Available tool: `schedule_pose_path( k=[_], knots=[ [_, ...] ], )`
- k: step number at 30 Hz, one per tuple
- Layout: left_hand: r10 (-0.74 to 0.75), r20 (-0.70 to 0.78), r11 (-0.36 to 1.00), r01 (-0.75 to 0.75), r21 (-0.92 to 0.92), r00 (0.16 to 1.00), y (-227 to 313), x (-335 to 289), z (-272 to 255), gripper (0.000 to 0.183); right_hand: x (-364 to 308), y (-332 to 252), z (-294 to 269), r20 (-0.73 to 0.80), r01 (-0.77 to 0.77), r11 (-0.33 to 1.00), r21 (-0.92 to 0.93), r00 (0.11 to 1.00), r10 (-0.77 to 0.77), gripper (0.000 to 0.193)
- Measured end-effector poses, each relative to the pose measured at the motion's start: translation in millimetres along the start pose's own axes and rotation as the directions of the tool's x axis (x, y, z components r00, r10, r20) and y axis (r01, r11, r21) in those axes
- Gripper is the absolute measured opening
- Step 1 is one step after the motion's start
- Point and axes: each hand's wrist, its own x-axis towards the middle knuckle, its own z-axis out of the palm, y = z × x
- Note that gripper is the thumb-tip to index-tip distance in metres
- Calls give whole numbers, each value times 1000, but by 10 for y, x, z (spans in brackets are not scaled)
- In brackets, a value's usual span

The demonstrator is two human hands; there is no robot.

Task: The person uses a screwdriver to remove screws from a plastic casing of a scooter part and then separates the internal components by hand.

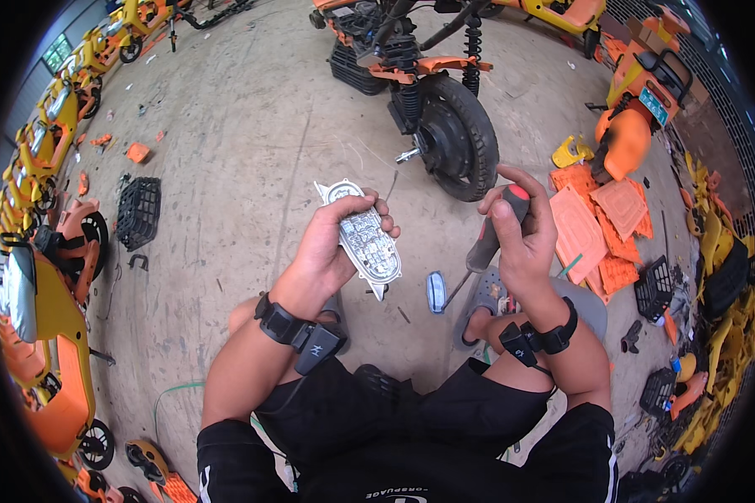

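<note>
Your left hand (320, 243) was closed around the long silver plate (369, 243), which lay left of your right hand (527, 239) and slanted rightward toward you, while that hand gripped a screwdriver (483, 251) pointing left and, it seemed, down.

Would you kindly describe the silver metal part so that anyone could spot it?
From the large black wheel, look down and left to the person's left hand. It holds the silver metal part, long and rounded with pointed end tabs, unlike the slim screwdriver in the right hand.
</note>
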Motion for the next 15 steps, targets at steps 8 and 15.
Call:
schedule_pose_path(
  k=[8,15],
  knots=[
    [6,-11,1000,-6,-23,1000,29,-25,45,17,-15,-98,43,107,-223,951,215,973,204,36],
    [-19,-13,998,19,-54,1000,25,-51,63,20,-51,-142,146,235,-286,956,-62,927,292,35]
  ],
)
